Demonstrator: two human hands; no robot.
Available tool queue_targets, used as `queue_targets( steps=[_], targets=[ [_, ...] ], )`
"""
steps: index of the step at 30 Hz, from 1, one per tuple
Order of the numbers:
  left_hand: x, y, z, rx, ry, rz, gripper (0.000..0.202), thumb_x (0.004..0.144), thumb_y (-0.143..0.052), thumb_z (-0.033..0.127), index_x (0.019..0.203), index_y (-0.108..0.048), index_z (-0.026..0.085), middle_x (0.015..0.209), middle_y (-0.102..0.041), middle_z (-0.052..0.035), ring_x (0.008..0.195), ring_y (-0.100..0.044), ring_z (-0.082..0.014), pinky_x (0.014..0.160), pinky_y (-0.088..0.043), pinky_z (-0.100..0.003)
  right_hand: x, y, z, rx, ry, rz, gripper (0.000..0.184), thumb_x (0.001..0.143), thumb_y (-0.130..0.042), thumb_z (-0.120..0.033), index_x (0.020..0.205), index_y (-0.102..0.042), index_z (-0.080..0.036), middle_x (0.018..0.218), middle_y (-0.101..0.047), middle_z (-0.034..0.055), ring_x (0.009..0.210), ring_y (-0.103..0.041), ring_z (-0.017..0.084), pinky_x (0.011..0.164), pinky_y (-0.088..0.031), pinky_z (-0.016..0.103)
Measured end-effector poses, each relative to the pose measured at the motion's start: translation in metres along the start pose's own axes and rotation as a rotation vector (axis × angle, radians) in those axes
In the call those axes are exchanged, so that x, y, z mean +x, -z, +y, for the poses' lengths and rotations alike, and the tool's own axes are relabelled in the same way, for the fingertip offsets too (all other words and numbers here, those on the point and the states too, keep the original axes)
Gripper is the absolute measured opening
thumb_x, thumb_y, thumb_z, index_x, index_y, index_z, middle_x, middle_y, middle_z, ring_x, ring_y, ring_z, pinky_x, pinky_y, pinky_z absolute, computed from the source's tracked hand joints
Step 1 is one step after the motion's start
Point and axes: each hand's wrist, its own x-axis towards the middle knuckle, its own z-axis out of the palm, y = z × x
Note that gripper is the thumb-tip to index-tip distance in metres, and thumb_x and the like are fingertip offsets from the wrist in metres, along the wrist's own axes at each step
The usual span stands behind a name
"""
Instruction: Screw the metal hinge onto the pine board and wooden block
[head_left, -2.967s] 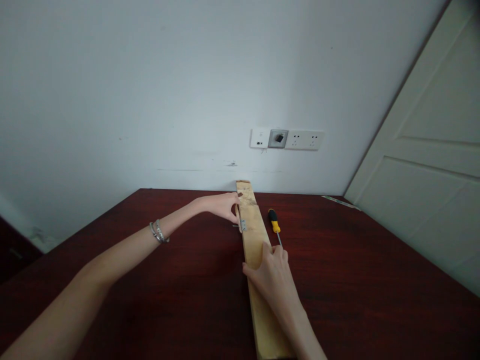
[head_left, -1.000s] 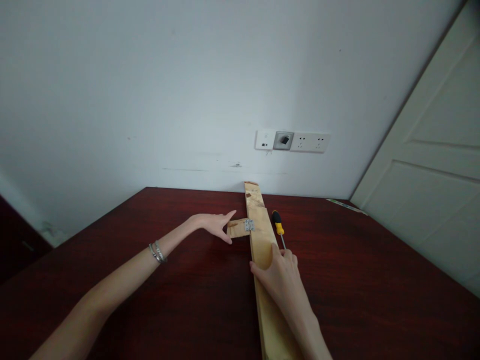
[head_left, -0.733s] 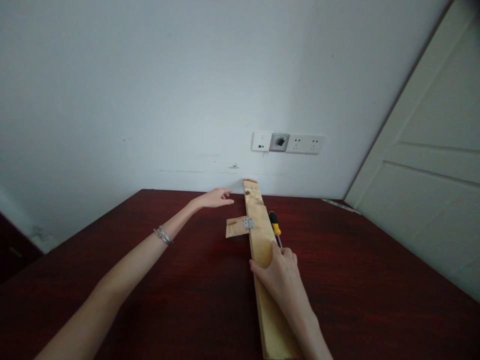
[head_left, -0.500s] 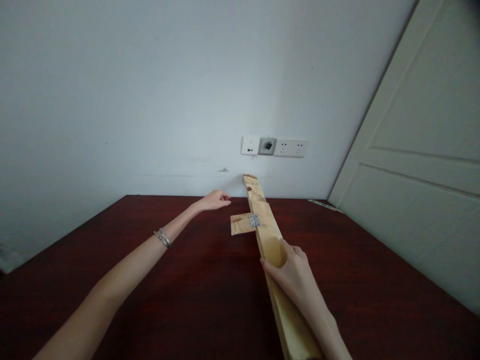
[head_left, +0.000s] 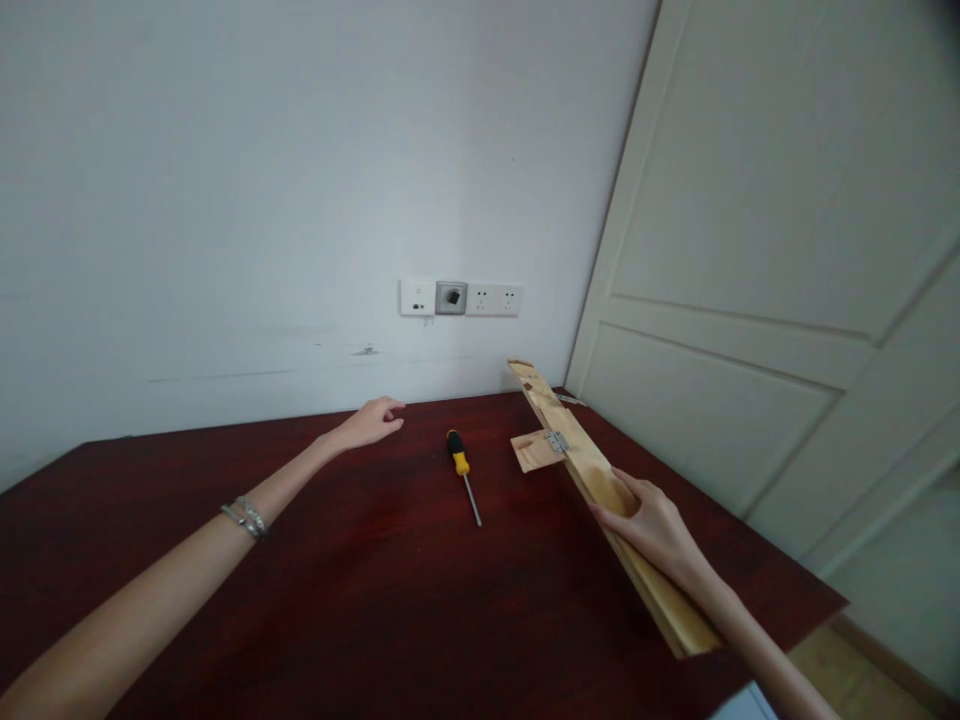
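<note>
My right hand grips a long pale wooden board across its width, thumb on the near left edge and fingers over the far edge. The board slants from the back of the table toward the front right. A metal hinge joins its left edge to a small wooden piece. My left hand hovers over the back of the table, empty, its thumb and fingers loosely bent and apart. Between the hands a screwdriver with a black and yellow handle lies on the tabletop, its tip pointing toward me.
The dark red table meets a white wall with a row of sockets. A pale panelled door borders the right side. A flat strip lies in the back right corner, and a white object shows at the bottom.
My right hand has carried the board to the right, uncovering the screwdriver on the table. The view has turned right. My left hand remains in the air over the table's back.
</note>
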Motion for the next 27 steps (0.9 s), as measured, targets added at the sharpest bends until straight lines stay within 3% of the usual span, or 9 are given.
queue_targets(
  steps=[6, 15, 22, 27],
  targets=[
    [0.002, -0.013, 0.002, -0.002, -0.124, 0.006, 0.039, 0.078, -0.046, 0.031, 0.108, -0.065, 0.014, 0.102, -0.066, -0.0092, 0.086, -0.061, -0.0194, 0.085, -0.047, -0.031, 0.003, 0.007, 0.031, -0.065, 0.032, -0.058, 0.065, 0.069, -0.063, -0.046, 0.12, -0.06, -0.006, 0.111, -0.066, 0.0163, 0.103, -0.06, 0.03, 0.094, -0.043, 0.039],
    [-0.004, -0.031, 0.001, -0.045, -0.095, -0.044, 0.051, 0.079, -0.044, 0.029, 0.125, -0.053, 0.011, 0.099, -0.066, -0.0081, 0.076, -0.061, -0.0164, 0.076, -0.048, -0.028, 0.013, -0.003, 0.032, -0.053, 0.057, -0.136, 0.067, 0.072, -0.061, -0.044, 0.123, -0.056, -0.001, 0.115, -0.064, 0.0185, 0.107, -0.059, 0.028, 0.096, -0.042, 0.036],
    [-0.006, -0.042, -0.001, -0.044, -0.062, -0.083, 0.047, 0.077, -0.045, 0.023, 0.12, -0.058, 0.013, 0.1, -0.068, -0.0079, 0.081, -0.063, -0.0176, 0.08, -0.048, -0.029, 0.019, -0.016, 0.037, -0.051, 0.079, -0.133, 0.065, 0.07, -0.062, -0.042, 0.121, -0.058, -0.002, 0.113, -0.065, 0.018, 0.105, -0.06, 0.028, 0.095, -0.043, 0.037],
    [-0.005, -0.05, 0.004, -0.038, -0.082, -0.054, 0.041, 0.075, -0.045, 0.018, 0.111, -0.064, 0.017, 0.107, -0.068, -0.0075, 0.096, -0.062, -0.0198, 0.09, -0.045, -0.031, 0.018, -0.024, 0.046, -0.028, 0.065, -0.122, 0.063, 0.069, -0.063, -0.041, 0.121, -0.059, -0.006, 0.115, -0.065, 0.0164, 0.107, -0.059, 0.028, 0.096, -0.042, 0.039]
  ],
)
